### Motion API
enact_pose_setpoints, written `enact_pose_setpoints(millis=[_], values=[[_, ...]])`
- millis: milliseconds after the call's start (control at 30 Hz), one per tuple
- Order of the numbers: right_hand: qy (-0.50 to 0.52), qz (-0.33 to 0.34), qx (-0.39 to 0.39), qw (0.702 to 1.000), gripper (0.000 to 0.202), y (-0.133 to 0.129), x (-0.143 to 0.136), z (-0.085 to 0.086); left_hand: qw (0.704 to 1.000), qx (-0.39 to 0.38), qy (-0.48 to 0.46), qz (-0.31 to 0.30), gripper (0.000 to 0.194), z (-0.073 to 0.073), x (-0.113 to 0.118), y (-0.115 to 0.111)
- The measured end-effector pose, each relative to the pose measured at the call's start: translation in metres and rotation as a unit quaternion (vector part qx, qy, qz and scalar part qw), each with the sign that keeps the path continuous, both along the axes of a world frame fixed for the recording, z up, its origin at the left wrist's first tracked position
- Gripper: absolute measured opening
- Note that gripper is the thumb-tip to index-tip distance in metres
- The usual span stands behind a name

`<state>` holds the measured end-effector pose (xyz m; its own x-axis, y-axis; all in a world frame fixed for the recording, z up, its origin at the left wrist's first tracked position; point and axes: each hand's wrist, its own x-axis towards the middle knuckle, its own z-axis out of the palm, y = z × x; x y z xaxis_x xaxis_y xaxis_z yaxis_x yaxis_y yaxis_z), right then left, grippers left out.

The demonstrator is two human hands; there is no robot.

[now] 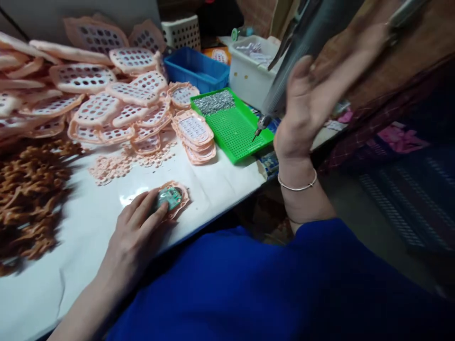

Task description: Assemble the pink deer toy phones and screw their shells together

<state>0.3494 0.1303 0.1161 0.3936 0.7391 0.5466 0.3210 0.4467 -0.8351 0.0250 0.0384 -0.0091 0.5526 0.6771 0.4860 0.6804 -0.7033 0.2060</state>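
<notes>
On the white tabletop, my left hand presses and grips a small pink plastic casing. A green circuit board sits inside it, partly covered by my fingers. At the upper right a grey electric screwdriver hangs tilted, its thin bit pointing down over the edge of a green tray. Beside the driver is my right hand, palm showing and fingers stretched up and apart, blurred by motion. Its thumb lies against or just in front of the driver's body.
Silvery screws fill the tray's far end. Pink casings with holed white panels are heaped at the back left. Brown plastic parts lie at left, small pink pieces nearer. Blue and white bins stand behind.
</notes>
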Motion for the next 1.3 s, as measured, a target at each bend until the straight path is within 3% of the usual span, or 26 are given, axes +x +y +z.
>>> enact_pose_setpoints(millis=[67, 200, 333, 467, 567, 667, 767, 933, 1133, 1300], values=[[-0.039, 0.015, 0.072, 0.997, 0.054, 0.014, 0.005, -0.007, 0.999, -0.049, 0.006, 0.006, 0.054, 0.001, -0.003, 0.000], [-0.129, 0.206, -0.027, 0.970, 0.053, 0.036, 0.018, -0.010, 0.997, -0.066, 0.005, -0.029, 0.061, 0.004, 0.013, 0.001], [-0.099, 0.280, -0.051, 0.953, 0.068, 0.045, 0.032, -0.009, 0.999, -0.013, -0.008, -0.051, 0.052, 0.003, 0.052, 0.013], [-0.116, 0.249, -0.105, 0.956, 0.061, 0.053, 0.044, -0.025, 0.991, 0.020, 0.057, -0.116, 0.040, 0.005, 0.077, 0.030], [-0.071, 0.229, -0.075, 0.968, 0.066, 0.056, 0.046, -0.043, 0.989, 0.023, 0.082, -0.118, 0.036, 0.012, 0.082, 0.034], [-0.062, 0.197, -0.093, 0.974, 0.060, 0.053, 0.041, -0.051, 0.989, 0.014, 0.088, -0.114, 0.039, 0.019, 0.080, 0.032], [-0.062, 0.185, -0.104, 0.975, 0.052, 0.047, 0.036, -0.052, 0.984, 0.016, 0.112, -0.136, 0.042, 0.023, 0.077, 0.032], [-0.002, 0.233, -0.045, 0.971, 0.057, 0.043, 0.033, -0.054, 0.985, 0.022, 0.108, -0.135, 0.042, 0.023, 0.077, 0.033], [-0.085, 0.163, -0.130, 0.974, 0.055, 0.038, 0.032, -0.052, 0.984, 0.024, 0.110, -0.138, 0.039, 0.023, 0.078, 0.033], [-0.040, 0.190, -0.099, 0.976, 0.055, 0.038, 0.030, -0.050, 0.984, 0.033, 0.112, -0.134, 0.035, 0.026, 0.084, 0.033]])
